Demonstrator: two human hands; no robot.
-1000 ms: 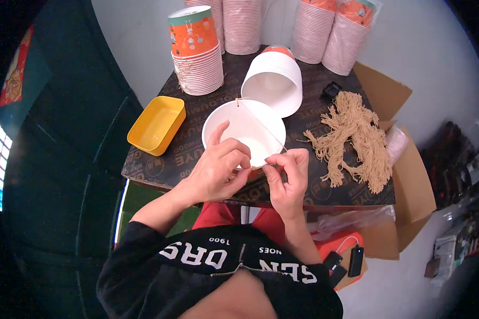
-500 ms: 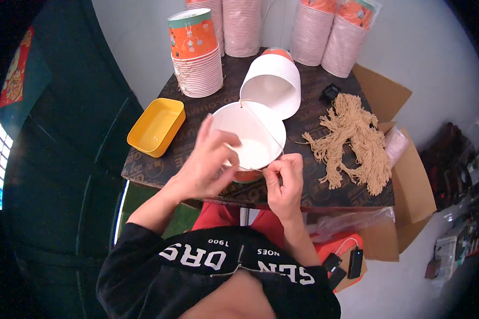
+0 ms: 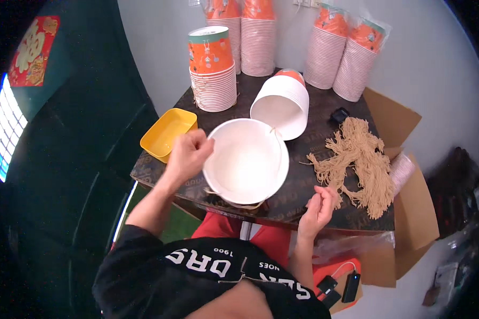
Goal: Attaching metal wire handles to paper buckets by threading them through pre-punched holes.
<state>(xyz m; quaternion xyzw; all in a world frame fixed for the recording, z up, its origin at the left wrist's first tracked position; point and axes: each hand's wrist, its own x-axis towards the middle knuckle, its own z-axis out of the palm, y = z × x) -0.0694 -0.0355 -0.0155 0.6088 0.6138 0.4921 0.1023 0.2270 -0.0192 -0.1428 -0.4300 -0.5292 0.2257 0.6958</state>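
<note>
A white-lined paper bucket [image 3: 245, 165] faces mouth up at the table's near edge. Thin tan cord is knotted through its far right rim, runs down inside, and also loops below the near rim. My left hand [image 3: 189, 154] is closed at the bucket's left rim, thumb over the edge. Off to the right, my right hand [image 3: 319, 210] has its fingers curled together beside the near end of a bundle of tan cords [image 3: 356, 165]. Whether a strand is between those fingers is hidden.
Behind the bucket lies a stack of nested buckets [image 3: 282, 106] on its side. A yellow plastic box [image 3: 170, 133] sits left, with an upright orange-and-white bucket stack [image 3: 213, 80] beyond it. More wrapped stacks [image 3: 324, 50] line the wall. An open cardboard box [image 3: 415, 212] adjoins the table's right side.
My right hand has let go of the cord at the near rim and moved right toward the cord bundle. My left hand has closed at the left rim. The bucket has turned clockwise and shifted nearer.
</note>
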